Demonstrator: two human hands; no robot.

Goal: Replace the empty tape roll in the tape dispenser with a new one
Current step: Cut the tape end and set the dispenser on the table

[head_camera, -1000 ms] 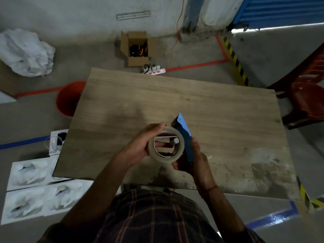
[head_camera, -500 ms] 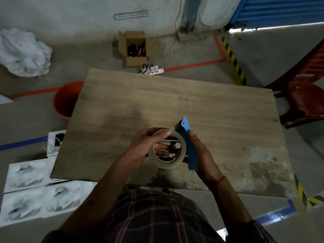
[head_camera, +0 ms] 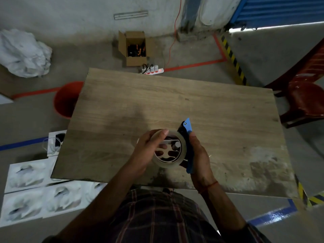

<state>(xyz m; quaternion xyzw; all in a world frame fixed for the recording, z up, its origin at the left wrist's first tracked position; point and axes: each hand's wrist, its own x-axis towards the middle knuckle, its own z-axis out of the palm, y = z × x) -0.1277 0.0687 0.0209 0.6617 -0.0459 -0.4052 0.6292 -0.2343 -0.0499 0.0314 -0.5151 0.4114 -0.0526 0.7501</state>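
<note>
My left hand point(head_camera: 149, 148) is wrapped around the tape roll point(head_camera: 169, 149), thumb pressed on its top rim, fingers curled in through the core where I can see them between the spokes. The roll sits on the hub of the tape dispenser point(head_camera: 188, 146), flat against its blue side plate. My right hand point(head_camera: 199, 158) grips the dispenser along that blue plate, thumb up near the top edge, a red thread on the wrist. Both hands are closed on what they hold, and the whole lot hangs just above the near part of the desk point(head_camera: 175, 106), not resting on it. The dispenser's blue tip points away from me. Desk top is bare wood, worn pale at the near right corner. Past the far edge, an open cardboard box point(head_camera: 135, 48) and a power strip point(head_camera: 152, 69) on the floor; red bucket point(head_camera: 65, 100) tucked beside the desk's left edge; red chair point(head_camera: 306, 100) off to the right.
</note>
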